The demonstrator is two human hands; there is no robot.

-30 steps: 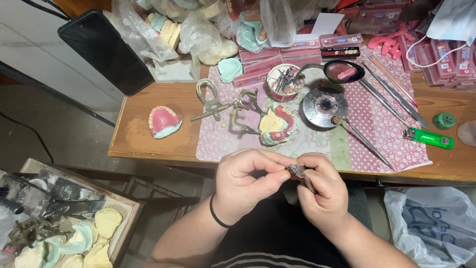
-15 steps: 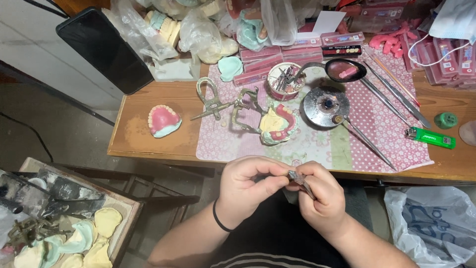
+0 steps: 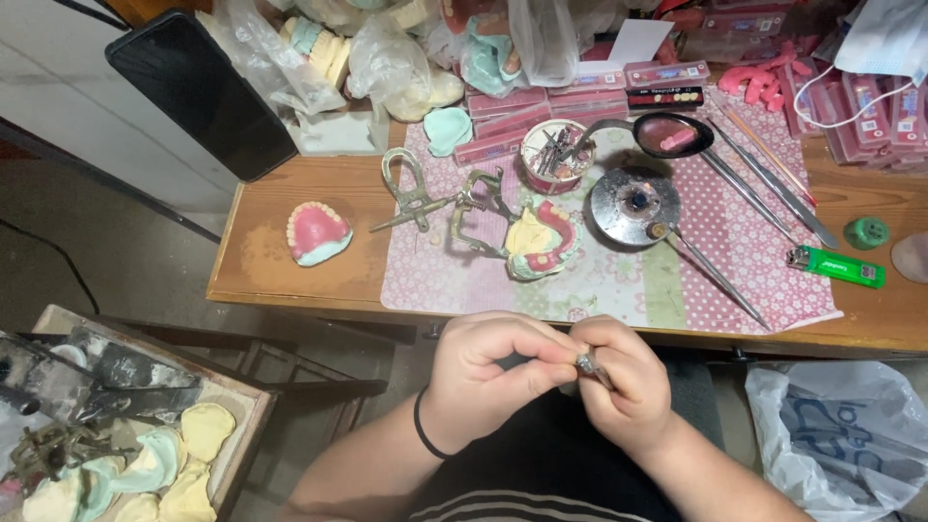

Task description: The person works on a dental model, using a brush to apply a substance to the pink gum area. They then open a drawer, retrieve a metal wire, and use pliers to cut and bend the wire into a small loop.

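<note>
Wooden bench (image 3: 290, 275), patterned mat (image 3: 619, 280). Below mat edge: left hand (image 3: 483, 372) and right hand (image 3: 623, 382) pinched together on small metal tool (image 3: 590, 365). Slightly lower than half a second ago, grip unchanged; fine work continuing. Denture model (image 3: 541, 242) on mat.

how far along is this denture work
Looks done: a pink denture base with teeth sits alone on the table. In hand: both hands, left hand and right hand, pinch a small metal piece. Seemingly left: the model in the brass articulator waits untouched.
</note>
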